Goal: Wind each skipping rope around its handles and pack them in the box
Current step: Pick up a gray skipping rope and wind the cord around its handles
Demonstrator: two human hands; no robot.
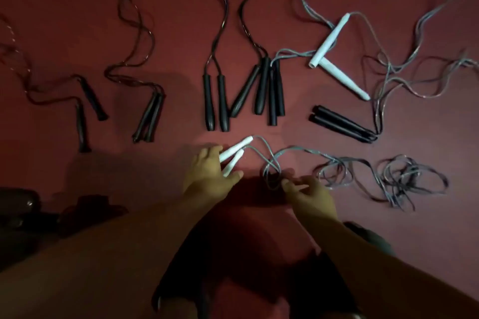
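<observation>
Two white handles (234, 156) in left hand (210, 168); right hand (307, 193) pinching rope (270, 163).

Both hands low: left (211, 166) gripping, right (305, 189) pinching.

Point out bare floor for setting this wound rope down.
Bare floor lies between the left hand and the angled black handle pair, and below the flat black handles. The loose cord tangle crowds the right.

Four white handles (330, 39) and twelve dark handles (208, 101) lay on the red floor (181, 21); two hands (207, 166) showed.
</observation>
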